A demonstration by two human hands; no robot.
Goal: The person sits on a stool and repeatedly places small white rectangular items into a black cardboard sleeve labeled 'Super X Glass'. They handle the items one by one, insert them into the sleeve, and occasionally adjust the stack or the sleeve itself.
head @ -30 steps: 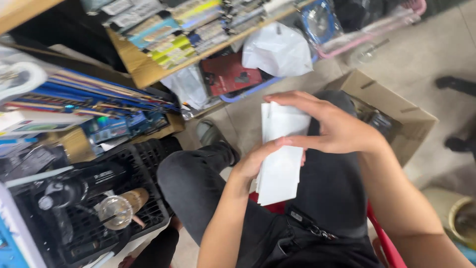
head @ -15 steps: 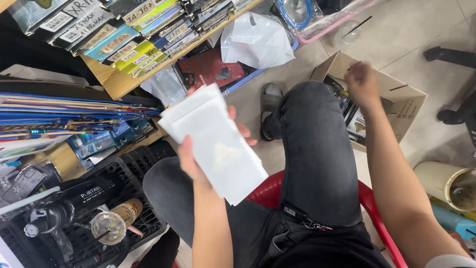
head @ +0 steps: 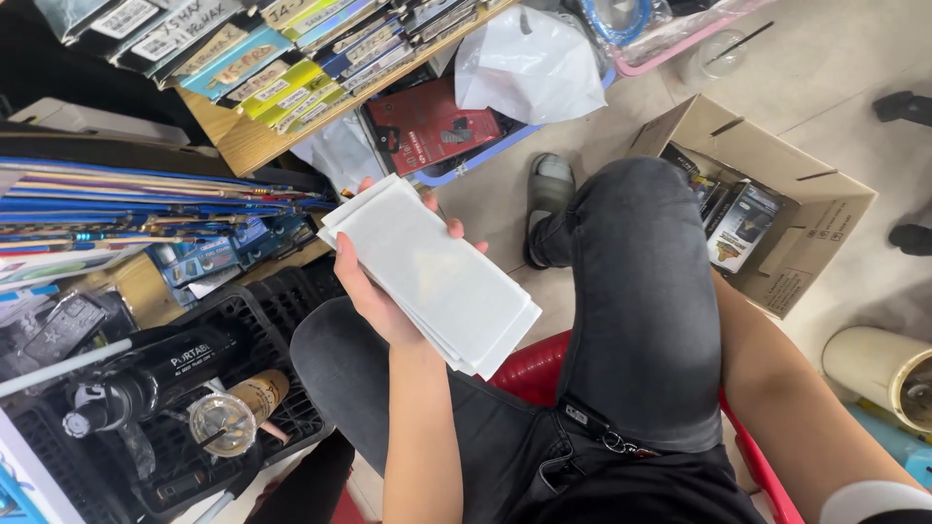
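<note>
The left hand (head: 383, 291) grips a stack of white packets (head: 432, 275) over the lap; the right hand is hidden behind the knee, beside a cardboard box (head: 777, 175).

White packets (head: 432, 277), plain. Jeans (head: 636, 311) dark grey. Stool (head: 529, 369) red. Box (head: 777, 194) brown cardboard. Crate (head: 257, 325) black, gridded. Bag (head: 529, 63) white. Far package (head: 427, 126) red. Sandal (head: 551, 184) grey.
</note>
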